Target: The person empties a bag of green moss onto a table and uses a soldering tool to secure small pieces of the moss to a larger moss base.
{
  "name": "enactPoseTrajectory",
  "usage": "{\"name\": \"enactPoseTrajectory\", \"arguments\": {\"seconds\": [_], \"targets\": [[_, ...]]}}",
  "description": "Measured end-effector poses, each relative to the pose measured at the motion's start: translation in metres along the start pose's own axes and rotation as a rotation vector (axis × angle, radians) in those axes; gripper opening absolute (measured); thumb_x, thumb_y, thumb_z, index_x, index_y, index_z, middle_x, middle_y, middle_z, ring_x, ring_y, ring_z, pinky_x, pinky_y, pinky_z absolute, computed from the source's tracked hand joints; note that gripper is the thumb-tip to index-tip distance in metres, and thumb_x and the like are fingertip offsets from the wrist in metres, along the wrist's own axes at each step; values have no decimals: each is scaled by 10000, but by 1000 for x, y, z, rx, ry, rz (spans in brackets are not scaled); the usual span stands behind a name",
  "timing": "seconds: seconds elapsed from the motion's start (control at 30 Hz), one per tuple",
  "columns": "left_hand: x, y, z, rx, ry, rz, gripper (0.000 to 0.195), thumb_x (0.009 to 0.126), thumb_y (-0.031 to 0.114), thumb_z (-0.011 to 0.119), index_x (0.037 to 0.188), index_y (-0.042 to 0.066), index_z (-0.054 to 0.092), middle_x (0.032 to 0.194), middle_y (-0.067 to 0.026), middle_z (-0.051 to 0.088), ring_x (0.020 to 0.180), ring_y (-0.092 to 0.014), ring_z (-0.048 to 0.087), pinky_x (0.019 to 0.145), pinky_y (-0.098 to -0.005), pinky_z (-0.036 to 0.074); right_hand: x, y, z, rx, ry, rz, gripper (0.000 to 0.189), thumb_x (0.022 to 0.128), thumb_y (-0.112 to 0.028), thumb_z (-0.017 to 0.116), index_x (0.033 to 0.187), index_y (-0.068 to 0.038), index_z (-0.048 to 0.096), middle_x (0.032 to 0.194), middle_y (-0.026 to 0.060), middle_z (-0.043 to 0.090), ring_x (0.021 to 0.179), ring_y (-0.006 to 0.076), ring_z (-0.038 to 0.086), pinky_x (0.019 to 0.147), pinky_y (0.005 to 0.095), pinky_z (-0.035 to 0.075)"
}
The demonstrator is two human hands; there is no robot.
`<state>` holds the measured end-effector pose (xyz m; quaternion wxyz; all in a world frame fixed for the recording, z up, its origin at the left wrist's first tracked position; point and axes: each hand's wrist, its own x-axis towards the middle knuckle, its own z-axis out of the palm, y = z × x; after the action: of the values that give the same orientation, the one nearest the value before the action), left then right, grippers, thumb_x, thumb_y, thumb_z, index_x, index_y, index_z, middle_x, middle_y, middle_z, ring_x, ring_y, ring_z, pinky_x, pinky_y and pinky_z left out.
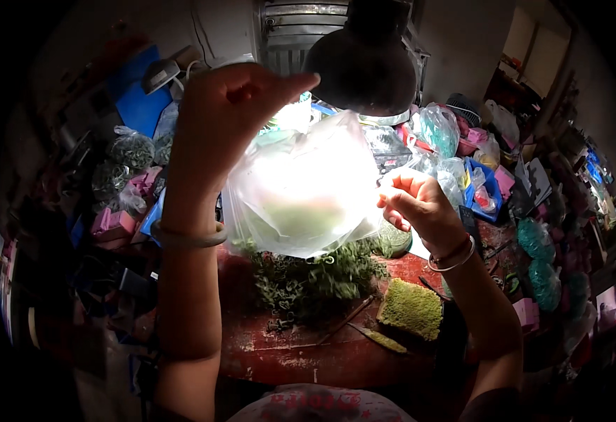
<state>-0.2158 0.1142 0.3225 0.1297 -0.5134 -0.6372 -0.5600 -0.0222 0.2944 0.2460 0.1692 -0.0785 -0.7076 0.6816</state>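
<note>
A translucent white plastic bag (302,195), glaring under the lamp, hangs above a red worn tabletop (287,358). My right hand (416,203) pinches it at its right edge. My left hand (239,100) is raised at the upper left of the bag, close to the lamp, its fingers stretched to the right; whether it grips anything is not clear. Beneath the bag lies a heap of small dark-green pieces (313,285), some of them curled. A yellow-green rough-surfaced block (411,310) rests in front of my right forearm. Beside it are a thin stick (346,320) and a yellow-coated tapered tool (379,338).
A black lamp head (361,71) hangs low over the table. At the left are tied clear bags (131,146) and pink boxes (113,224). On the right stand a blue bin (484,190), a teal-filled bag (440,129) and a black device with a red display (390,155).
</note>
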Motion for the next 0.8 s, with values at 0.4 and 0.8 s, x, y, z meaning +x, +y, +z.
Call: {"name": "enactPoseTrajectory", "arguments": {"seconds": [0.4,0.8], "targets": [[5,-40,39,-14,14,-218,202,825,245,787,892,67,719,833,-33,695,771,-102,631,720,-258,488,28,81,-46,-89,373,-61,118,906,-110,614,838,-14,601,691,35,626,563,89,574,522,208,448],[-202,-29,70,-174,59,-456,68,843,-19,698,843,23,644,630,18,599,493,-20,487,459,-193,374,-75,79,14,-661,347,-80,54,816,-7,685,840,14,642,764,109,609,635,209,592,596,310,478]]}}
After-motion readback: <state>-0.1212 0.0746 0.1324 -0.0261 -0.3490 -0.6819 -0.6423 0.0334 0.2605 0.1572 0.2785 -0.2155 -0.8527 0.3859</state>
